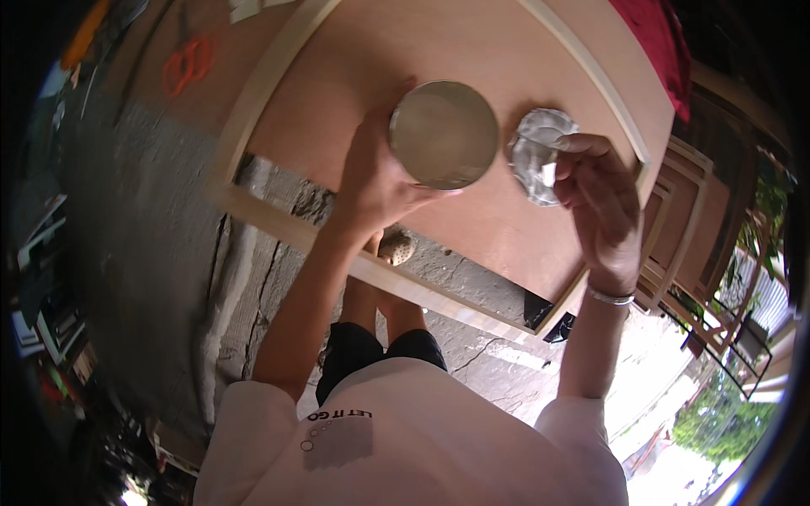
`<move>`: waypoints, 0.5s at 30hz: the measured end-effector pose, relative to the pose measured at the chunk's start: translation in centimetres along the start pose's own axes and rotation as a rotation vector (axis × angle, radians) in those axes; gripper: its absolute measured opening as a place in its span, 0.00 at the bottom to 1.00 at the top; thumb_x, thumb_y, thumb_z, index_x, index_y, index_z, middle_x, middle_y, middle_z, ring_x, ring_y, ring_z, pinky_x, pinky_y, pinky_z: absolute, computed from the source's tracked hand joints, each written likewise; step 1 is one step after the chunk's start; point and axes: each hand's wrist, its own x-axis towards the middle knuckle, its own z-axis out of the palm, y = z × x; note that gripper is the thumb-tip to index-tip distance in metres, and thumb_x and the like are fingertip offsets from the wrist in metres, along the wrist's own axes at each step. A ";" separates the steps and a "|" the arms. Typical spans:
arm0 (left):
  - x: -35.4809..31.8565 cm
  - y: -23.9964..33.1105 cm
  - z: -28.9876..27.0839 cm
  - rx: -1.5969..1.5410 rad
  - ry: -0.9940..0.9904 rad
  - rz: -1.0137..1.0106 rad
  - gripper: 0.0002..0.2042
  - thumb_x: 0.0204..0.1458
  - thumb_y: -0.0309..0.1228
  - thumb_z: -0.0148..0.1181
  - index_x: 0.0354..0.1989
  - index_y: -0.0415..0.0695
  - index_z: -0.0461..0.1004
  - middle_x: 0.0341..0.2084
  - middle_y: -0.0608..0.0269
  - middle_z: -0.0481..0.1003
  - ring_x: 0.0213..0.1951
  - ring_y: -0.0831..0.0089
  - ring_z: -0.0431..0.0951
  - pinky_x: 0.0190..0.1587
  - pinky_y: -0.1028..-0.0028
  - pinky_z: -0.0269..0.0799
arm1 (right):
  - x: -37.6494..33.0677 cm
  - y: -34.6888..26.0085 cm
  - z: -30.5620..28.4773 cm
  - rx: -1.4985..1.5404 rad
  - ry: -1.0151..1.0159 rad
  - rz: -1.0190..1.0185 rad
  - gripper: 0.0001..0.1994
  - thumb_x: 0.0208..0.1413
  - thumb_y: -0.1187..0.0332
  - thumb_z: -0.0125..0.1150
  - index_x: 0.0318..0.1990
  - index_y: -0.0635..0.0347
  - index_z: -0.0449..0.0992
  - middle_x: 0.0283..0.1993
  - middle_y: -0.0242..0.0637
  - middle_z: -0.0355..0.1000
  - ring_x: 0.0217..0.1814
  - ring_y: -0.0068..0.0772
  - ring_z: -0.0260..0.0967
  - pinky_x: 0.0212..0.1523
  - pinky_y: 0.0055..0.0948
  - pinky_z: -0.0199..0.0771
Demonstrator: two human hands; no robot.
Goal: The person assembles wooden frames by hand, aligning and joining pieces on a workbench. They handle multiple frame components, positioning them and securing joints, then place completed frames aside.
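My left hand [369, 177] is wrapped round the side of a round metal tin [445, 135], whose flat, dull silver end faces up. How deep the tin is cannot be made out. To its right, a crumpled silvery, roughly round wrapper [530, 164] lies on the brown board [472, 223]. My right hand [603, 194] is over the wrapper's right edge, with thumb and forefinger pinched together and the other fingers curled. A small bright white patch [548, 174] shows beside those fingers. Whether they grip it or the wrapper's edge is unclear.
A pale wooden frame [439, 299] edges the board, with a gap onto cracked concrete along the near side. Orange-handled scissors [187, 66] lie at the far left. Red cloth [654, 42] hangs at the far right. More wooden frames [683, 202] stand to the right.
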 end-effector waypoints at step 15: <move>-6.7 7.5 10.6 -0.089 -0.222 0.070 0.50 0.25 0.33 0.84 0.63 0.38 0.62 0.56 0.48 0.69 0.58 0.54 0.72 0.60 0.60 0.70 | -22.0 1.2 -10.0 -0.777 0.196 -0.177 0.10 0.52 0.78 0.59 0.43 0.68 0.79 0.40 0.43 0.74 0.38 0.31 0.70 0.39 0.27 0.70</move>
